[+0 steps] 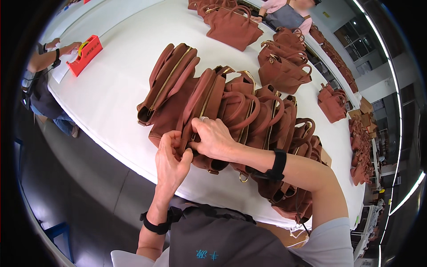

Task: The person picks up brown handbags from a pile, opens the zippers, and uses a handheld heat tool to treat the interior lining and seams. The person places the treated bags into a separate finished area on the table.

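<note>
Several reddish-brown leather handbags with gold zippers stand packed in a row before me. Both my hands are at the near end of one handbag [209,95], second from the left in the row. My left hand [170,162] has its fingers curled onto the bag's edge, thumb and fingertips close together. From the right, my right hand [214,139] pinches the same bag's top edge beside the gold zipper [205,106]. Whatever small part lies between the fingertips is hidden. Left of it, another handbag [167,80] leans with its zipper running lengthwise.
More handbags [284,66] stand at the far side of the white table [120,89]. A red tape dispenser [85,55] sits at the far left, with a person's hands at it. Another person [287,15] stands across the table. Brown bags [361,149] and cartons are stacked at right.
</note>
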Demonstrator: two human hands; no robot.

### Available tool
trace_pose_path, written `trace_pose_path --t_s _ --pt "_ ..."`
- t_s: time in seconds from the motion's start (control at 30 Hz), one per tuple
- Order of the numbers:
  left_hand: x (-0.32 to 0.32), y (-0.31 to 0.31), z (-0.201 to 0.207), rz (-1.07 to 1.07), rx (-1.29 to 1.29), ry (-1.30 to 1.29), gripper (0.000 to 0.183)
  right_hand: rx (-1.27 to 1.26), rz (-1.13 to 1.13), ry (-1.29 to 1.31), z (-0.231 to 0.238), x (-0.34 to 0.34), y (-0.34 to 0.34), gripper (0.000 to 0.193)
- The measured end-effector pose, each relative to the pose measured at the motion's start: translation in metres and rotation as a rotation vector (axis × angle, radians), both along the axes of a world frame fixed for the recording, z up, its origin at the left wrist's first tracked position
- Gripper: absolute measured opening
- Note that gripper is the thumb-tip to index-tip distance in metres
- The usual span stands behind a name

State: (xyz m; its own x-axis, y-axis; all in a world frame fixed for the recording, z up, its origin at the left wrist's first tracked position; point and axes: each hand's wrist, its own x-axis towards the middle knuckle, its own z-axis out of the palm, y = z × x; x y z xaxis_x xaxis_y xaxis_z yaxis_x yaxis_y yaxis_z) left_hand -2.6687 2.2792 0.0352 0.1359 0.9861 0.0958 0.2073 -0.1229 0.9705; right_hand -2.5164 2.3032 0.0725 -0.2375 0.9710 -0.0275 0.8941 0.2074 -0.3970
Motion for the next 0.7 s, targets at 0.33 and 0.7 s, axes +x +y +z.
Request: trace_pose_path --t_s 0.33,0.7 --pt "-0.003 0.005 0.004 -0.044 -0.022 0.02 0.03 -0.09 0.1 -0.024 0.016 0.016 0.032 0.01" --pt "-0.029 -0.014 0.007 -0.122 -0.026 -0.01 0.025 0.304 -0.376 -0.497 0.073 0.131 0.186 0.013"
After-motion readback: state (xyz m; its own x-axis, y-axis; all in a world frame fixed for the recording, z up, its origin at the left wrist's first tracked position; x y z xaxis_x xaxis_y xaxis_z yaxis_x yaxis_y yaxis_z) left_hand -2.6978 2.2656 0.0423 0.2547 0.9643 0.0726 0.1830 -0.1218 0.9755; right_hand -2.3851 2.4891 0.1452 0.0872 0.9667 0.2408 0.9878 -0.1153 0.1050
